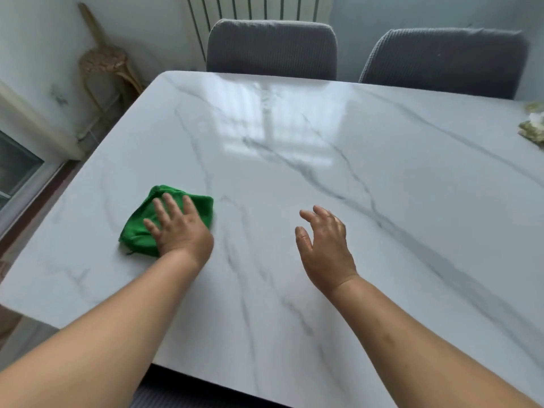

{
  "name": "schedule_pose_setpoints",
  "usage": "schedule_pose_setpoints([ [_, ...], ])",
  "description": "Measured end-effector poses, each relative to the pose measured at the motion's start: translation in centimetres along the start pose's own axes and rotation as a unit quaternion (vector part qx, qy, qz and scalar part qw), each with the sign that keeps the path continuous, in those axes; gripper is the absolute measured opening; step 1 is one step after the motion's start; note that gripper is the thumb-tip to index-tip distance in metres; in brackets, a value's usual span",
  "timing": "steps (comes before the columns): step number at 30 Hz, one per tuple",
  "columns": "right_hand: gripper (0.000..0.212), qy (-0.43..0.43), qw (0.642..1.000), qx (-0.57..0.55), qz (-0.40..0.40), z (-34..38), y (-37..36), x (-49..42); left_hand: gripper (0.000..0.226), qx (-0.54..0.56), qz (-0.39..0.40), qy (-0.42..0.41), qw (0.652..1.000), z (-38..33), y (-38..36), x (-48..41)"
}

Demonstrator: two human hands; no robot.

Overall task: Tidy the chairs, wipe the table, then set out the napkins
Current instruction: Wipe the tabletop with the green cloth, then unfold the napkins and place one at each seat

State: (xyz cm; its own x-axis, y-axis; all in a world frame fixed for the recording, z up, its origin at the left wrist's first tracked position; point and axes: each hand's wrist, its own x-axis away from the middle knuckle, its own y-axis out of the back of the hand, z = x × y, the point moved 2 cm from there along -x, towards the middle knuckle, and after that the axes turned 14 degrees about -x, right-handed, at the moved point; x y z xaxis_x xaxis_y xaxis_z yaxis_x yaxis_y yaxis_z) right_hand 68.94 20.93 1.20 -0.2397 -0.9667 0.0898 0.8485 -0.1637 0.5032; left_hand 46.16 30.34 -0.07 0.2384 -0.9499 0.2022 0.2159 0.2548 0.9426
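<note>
**Wipe step: green cloth under left grip, flat press, no pinch**

- Left grip (176,228): fingers straight and spread, palm down on the green microfibre cloth (137,231). It presses the cloth and holds nothing.
- Right grip (323,245): empty, fingers loosely curled. Looks to hover just above the counter (294,142); can't tell if it touches.
- Cloth: loosely folded, mostly under the left grip, with fabric showing beyond the fingertips and on the thumb side. Well left of the right grip.
- Handling, my read: the cloth is soft, light and limp with no stiffness, so it bunches if pushed from one edge. The counter is glossy marble-look, so friction is low and the cloth should slide easily under a flat palm.
- Best hold for wiping: as now, palm centred with fingers fanned to keep the fold flat. To lift it, pinch the bunched corner on the thumb side. Nothing fragile here.
- Left grey chair (270,51) and right grey chair (441,60): far beyond both grips, backs close to the counter's far edge, so they look tucked in.
- Pale green-and-white bundle (532,125): far right of the right grip, at the frame edge. May be the napkins, but too cropped to tell. If so, they are light, thin and easy to crease.
</note>
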Motion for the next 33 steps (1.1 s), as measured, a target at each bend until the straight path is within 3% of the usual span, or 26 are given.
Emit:
schedule_pose_setpoints([
  [5, 0.039, -0.020, 0.997, 0.007, -0.069, -2.8, 7.3, 0.6, 0.059, 0.037, -0.051, -0.182, 0.981, -10.2, 3.8, 5.2],
  [11, 0.039, -0.035, 0.989, 0.053, -0.131, -8.5, 18.7, 1.2, 0.056, 0.072, -0.046, -0.298, 0.951, -20.9, 7.4, 12.6],
  [14, 0.040, -0.063, 0.983, 0.066, -0.158, -12.5, 25.4, 1.1, 0.060, 0.144, -0.010, -0.340, 0.929, -26.1, 8.7, 16.2],
  [18, 0.044, -0.106, 0.970, 0.081, -0.201, -19.0, 34.6, 0.1, 0.064, 0.253, 0.056, -0.333, 0.906, -33.0, 8.9, 19.7],
  [22, 0.055, -0.134, 0.963, 0.133, -0.191, -23.7, 40.6, -2.6, 0.057, 0.318, 0.103, -0.306, 0.891, -37.4, 8.6, 21.3],
  [33, 0.078, -0.140, 0.947, 0.244, -0.155, -28.3, 46.5, -16.3, 0.046, 0.339, 0.066, -0.234, 0.909, -43.6, 7.9, 19.3],
])
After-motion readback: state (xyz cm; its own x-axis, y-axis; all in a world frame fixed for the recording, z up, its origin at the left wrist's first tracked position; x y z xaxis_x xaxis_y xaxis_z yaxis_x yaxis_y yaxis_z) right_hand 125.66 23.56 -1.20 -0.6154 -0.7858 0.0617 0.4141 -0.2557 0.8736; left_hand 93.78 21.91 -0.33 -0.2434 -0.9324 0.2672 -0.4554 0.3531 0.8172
